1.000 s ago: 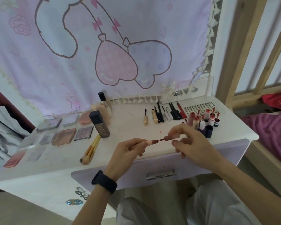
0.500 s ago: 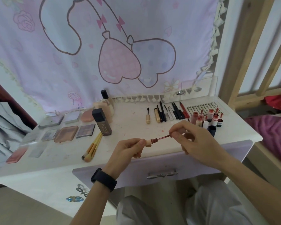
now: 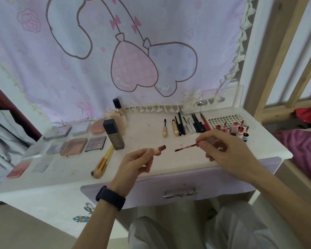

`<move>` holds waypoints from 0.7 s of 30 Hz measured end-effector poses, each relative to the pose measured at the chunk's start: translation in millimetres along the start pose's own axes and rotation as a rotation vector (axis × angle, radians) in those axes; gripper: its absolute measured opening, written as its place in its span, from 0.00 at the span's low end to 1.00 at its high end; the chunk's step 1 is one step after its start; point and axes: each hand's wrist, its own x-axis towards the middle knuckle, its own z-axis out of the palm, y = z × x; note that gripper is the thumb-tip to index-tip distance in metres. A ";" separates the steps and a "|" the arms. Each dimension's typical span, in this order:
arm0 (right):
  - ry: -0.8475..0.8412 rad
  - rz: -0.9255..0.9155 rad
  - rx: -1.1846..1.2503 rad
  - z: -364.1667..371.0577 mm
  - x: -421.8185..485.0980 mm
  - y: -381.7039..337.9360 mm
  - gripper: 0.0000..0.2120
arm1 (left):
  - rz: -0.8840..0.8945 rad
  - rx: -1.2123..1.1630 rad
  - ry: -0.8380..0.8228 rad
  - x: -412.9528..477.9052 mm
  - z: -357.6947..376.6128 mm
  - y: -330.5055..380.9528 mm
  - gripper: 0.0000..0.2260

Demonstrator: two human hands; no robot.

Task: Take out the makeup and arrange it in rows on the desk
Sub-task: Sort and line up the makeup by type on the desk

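My left hand (image 3: 133,163) grips a small pink lip gloss tube (image 3: 159,150), its open mouth pointing right. My right hand (image 3: 223,150) pinches the tube's cap with the red applicator wand (image 3: 186,147) sticking out to the left. A small gap separates wand tip and tube. Both are held above the front of the white desk (image 3: 178,164). On the desk lie eyeshadow palettes (image 3: 74,146) at left, a dark foundation bottle (image 3: 113,134), yellow-handled brushes (image 3: 102,162), a row of pencils and mascaras (image 3: 185,124) and several lip glosses (image 3: 237,130) at right.
A pink cartoon curtain (image 3: 133,51) hangs behind the desk. A purple drawer (image 3: 180,192) with a bow handle sits below the desk edge. A clear lash tray (image 3: 224,119) lies at back right. A wooden bed frame (image 3: 276,69) stands to the right.
The wand has been drawn fully out of the tube. My right hand moved right and my left hand stayed near the desk front, so tube and wand are now apart.
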 end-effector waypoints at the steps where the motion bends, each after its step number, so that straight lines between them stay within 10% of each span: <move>1: 0.029 0.027 0.038 -0.4 -0.3 0.7 0.06 | -0.003 -0.016 0.025 0.7 -0.7 -1.1 0.15; 11: 0.175 0.500 0.518 28.2 -34.4 1.7 0.11 | -0.085 0.081 0.055 8.7 29.4 -4.8 0.13; 21: 0.285 0.513 0.146 40.2 -48.4 24.4 0.03 | -0.086 0.405 0.101 35.9 81.2 -1.4 0.09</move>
